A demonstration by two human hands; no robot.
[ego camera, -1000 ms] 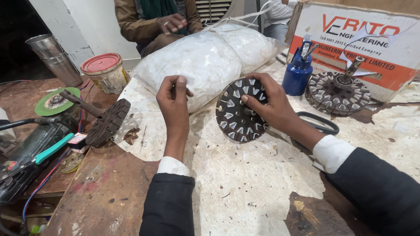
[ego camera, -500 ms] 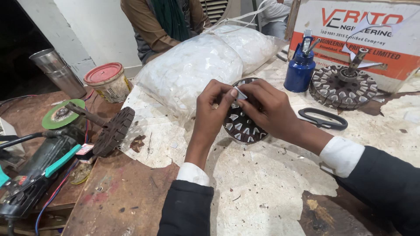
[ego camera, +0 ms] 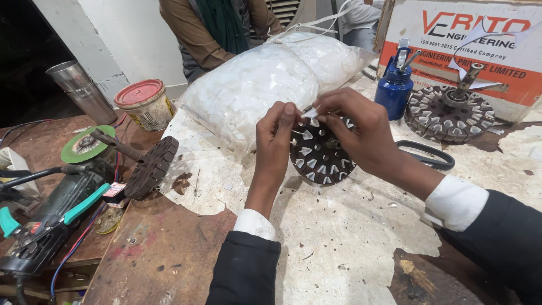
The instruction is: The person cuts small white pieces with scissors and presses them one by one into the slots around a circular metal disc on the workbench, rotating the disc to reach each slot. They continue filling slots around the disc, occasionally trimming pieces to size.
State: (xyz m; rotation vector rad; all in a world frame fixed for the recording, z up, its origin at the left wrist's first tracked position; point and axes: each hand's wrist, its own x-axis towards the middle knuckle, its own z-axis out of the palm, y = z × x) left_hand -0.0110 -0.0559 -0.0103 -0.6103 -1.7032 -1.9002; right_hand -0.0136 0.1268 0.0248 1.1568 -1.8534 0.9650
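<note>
A dark round slotted metal core (ego camera: 322, 161) with white paper slips in its slots stands tilted on the paper-covered bench (ego camera: 350, 243). My left hand (ego camera: 274, 144) and my right hand (ego camera: 358, 130) meet at the core's upper edge. Both pinch a small white paper slip (ego camera: 309, 113) between fingertips just above the slots. My right hand's fingers also lie over the core's top right side. The back of the core is hidden.
A clear bag of white paper slips (ego camera: 254, 85) lies behind the core. A blue bottle (ego camera: 395, 87), a second core on a shaft (ego camera: 449, 116), a cardboard box (ego camera: 468, 39) and black scissors (ego camera: 429, 161) are right. Left: a red-lidded tin (ego camera: 145, 104), a third core (ego camera: 151, 166), an angle grinder (ego camera: 56, 212). A person (ego camera: 214, 28) sits opposite.
My left hand came off the bag and moved right to the core with a paper slip. My right hand shifted up, so both hands now pinch the slip at the core's top.
</note>
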